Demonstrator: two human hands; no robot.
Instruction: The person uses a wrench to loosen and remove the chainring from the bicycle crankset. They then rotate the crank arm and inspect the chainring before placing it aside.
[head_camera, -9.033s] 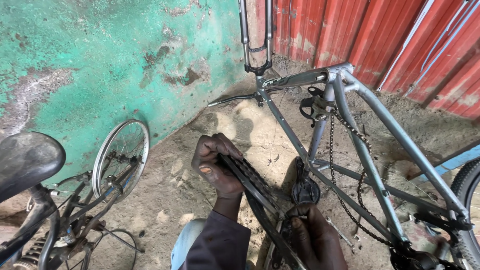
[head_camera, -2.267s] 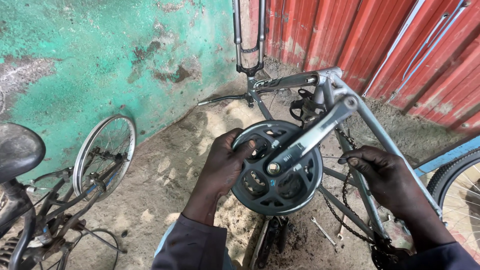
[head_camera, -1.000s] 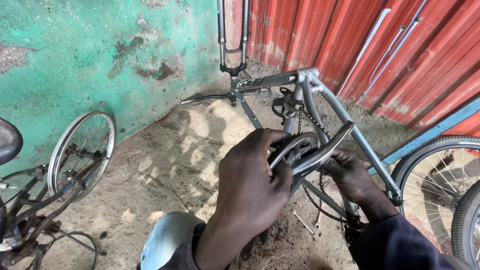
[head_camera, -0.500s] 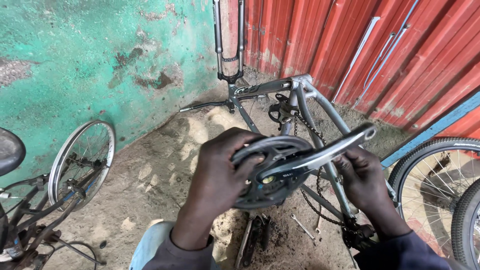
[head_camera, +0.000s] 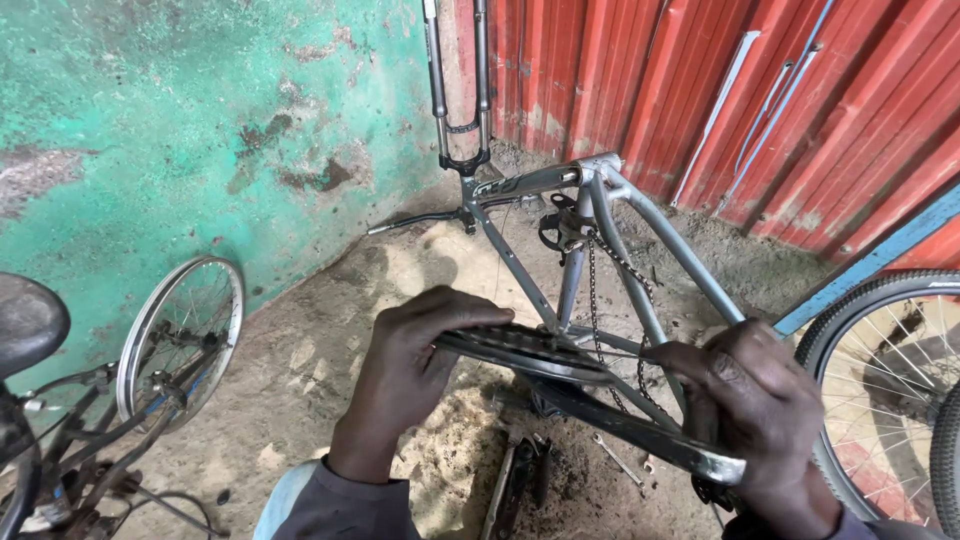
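Edgewise, chainring crankset (head_camera: 540, 352) gripped between left hand (head_camera: 415, 360) and right hand (head_camera: 765, 415).

- A dark, greasy metal bicycle chainring with its crank arm (head_camera: 560, 385), held up flat and seen nearly edge-on, so the toothed disc reads as a thin dark ellipse.
- The toothed disc lies to the left, its teeth showing along the near rim.
- The long black crank arm slants down to the right, ending in a worn, pale metal tip.
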